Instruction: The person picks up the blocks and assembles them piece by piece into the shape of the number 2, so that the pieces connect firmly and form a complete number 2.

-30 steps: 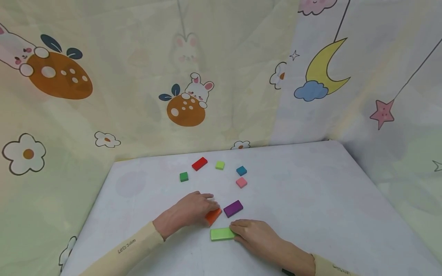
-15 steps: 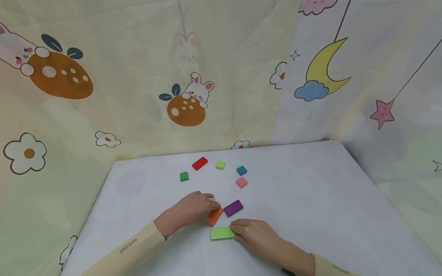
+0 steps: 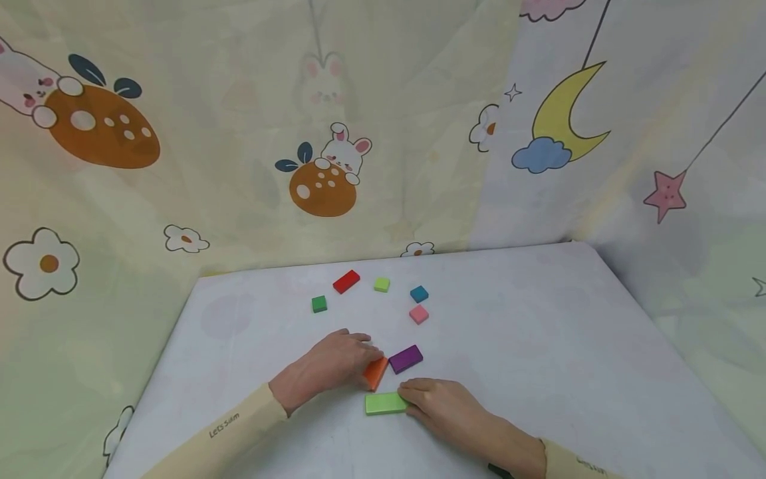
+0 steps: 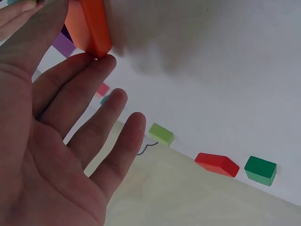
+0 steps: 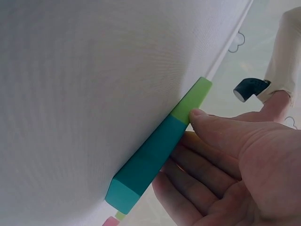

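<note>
Between the thumb and fingers of my left hand (image 3: 329, 366) an orange block (image 3: 376, 374) is pinched, standing tilted off flat in the left wrist view. Its upper right corner is at or almost against the left end of a purple block (image 3: 406, 359). My right hand (image 3: 449, 412) grips a light green block (image 3: 383, 403) and a teal block (image 5: 146, 160), which lie end to end. The right thumb presses near their joint, and the other fingers lie along the far side. In the head view the right hand hides the teal block.
Further back on the white table (image 3: 538, 332) lie a red block (image 3: 346, 281), a green cube (image 3: 319, 304), a small light green block (image 3: 382, 285), a small blue block (image 3: 419, 293) and a pink block (image 3: 419, 314). A printed cloth (image 3: 419, 133) hangs behind.
My left hand has slid the orange block slightly right, narrowing the gap to the purple block. The right hand and its blocks stay put.
</note>
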The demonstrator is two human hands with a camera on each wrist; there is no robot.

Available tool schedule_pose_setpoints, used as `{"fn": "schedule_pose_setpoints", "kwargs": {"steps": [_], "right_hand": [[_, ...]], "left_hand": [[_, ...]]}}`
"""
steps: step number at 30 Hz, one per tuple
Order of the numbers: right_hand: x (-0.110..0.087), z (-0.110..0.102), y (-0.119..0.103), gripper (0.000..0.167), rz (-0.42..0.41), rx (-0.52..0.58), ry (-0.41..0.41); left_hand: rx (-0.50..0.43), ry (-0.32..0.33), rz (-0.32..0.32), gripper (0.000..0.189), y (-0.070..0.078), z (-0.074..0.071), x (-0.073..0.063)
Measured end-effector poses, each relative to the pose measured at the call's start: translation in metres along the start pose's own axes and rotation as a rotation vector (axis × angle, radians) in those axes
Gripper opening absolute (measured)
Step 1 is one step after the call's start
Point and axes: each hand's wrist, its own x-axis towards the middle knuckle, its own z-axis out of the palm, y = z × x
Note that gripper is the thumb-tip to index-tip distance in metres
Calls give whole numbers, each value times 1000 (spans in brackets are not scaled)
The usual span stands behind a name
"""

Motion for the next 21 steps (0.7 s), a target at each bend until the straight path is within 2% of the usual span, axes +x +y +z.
{"fn": "schedule_pose_setpoints", "kwargs": {"steps": [6, 21], "right_hand": [[0, -1, 0, 33, 6, 9, -4], [0, -3, -1, 34, 23, 23, -32]], "left_hand": [[-17, 1, -5, 54, 3, -1, 2], [-25, 7, 33, 52, 4, -3, 1]]}}
